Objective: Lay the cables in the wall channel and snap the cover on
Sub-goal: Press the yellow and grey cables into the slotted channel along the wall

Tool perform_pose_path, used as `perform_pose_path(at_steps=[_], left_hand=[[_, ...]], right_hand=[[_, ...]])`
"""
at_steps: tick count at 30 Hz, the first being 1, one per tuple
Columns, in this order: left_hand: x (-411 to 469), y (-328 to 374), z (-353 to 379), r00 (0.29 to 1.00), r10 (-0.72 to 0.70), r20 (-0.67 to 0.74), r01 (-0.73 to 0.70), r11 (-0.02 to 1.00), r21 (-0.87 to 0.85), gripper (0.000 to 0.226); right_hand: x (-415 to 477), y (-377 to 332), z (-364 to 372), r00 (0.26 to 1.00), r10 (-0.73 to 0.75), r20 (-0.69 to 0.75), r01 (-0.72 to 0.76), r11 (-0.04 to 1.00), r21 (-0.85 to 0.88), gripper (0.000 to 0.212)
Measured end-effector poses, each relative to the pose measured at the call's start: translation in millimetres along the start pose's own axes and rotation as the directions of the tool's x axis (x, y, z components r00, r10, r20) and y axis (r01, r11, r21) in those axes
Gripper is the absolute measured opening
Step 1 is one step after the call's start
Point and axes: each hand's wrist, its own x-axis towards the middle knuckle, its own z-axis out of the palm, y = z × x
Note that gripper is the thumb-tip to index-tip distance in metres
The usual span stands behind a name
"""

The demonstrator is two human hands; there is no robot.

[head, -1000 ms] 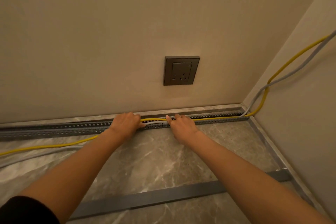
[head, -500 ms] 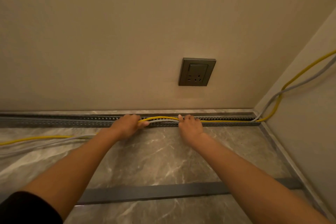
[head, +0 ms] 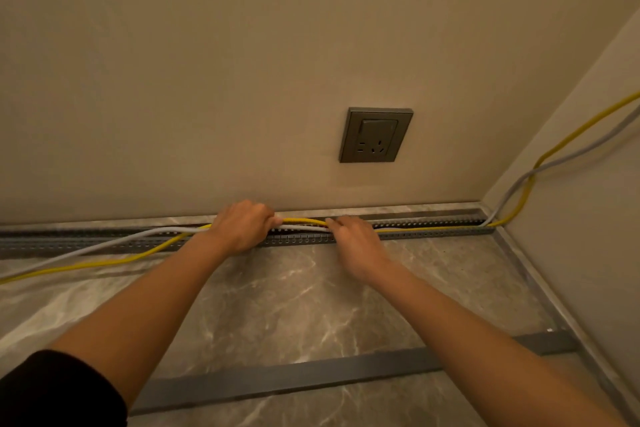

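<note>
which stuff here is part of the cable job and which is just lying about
Job: yellow round cable, pale grey round cable, slotted grey plastic channel, flat grey cover strip.
Just there: dark grey square wall socket, marble-patterned floor.

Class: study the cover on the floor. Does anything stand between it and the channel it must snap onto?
Yes. Left of the left hand, the yellow cable and grey cable spill over the channel's front wall onto the floor; that hand and the right hand lie on the channel too.
</note>
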Motion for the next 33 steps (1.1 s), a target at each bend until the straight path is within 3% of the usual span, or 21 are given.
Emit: perform_pose_path(at_steps=[3, 8, 16, 22, 26, 33], left_hand=[[-3, -2, 0, 0.998, 0.041, 0.047, -0.042, 0.999, 0.022, 0.037], [-3, -4, 3, 0.996, 0.053, 0.072, -0.056, 0.998, 0.032, 0.038], [8, 5, -6, 0.985, -0.064, 0.158, 0.051, 0.995, 0.083, 0.042], [8, 15, -6, 0.977, -0.172, 0.128, 0.162, 0.983, 0.087, 0.042], [12, 17, -6, 0.961, -0.256, 0.104, 0.251, 0.966, 0.055, 0.047], [3, 16, 6, 0.946, -0.325, -0.015, 0.322, 0.941, -0.102, 0.055]], right_hand=[[-1, -14, 10, 0.996, -0.082, -0.029, 0.085, 0.988, 0.13, 0.067], [3, -19, 19, 0.996, -0.068, -0.058, 0.075, 0.99, 0.118, 0.062], [-1, -23, 20, 0.998, -0.052, -0.046, 0.056, 0.996, 0.07, 0.059], [-4, -29, 21, 0.986, -0.137, -0.099, 0.15, 0.979, 0.136, 0.053], [-4, -27, 20, 0.991, -0.117, -0.069, 0.128, 0.976, 0.174, 0.058], [8, -36, 1, 0.999, -0.027, 0.028, 0.022, 0.986, 0.167, 0.038]])
